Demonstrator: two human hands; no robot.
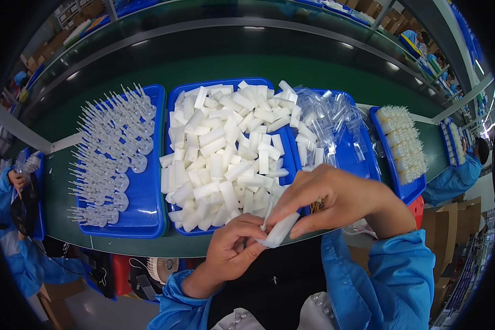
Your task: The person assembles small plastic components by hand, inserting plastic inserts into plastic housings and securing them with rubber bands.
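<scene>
Blue trays (143, 212), from left: stemmed white parts (113, 148); white blocks (214, 137); clear sleeves (330, 116); bristly white pieces (402, 143). Left hand (234, 246) and right hand (341, 199), both pinching one white piece (281, 230), bench's near edge.

I report the place as a factory assembly workshop: my long green bench (59, 181), framed by metal rails (20, 127), carries blue plastic trays (146, 206) loaded in bulk with like parts, namely white blocks (212, 146), clear plastic pieces (335, 113) and white stemmed parts (111, 140). A co-worker on my right (456, 177) and another on my left (22, 267) are at neighbouring stations, both in blue workwear matching my own sleeves (399, 269). I also note cardboard boxes (443, 236) at right and more people at stations in the background.
</scene>
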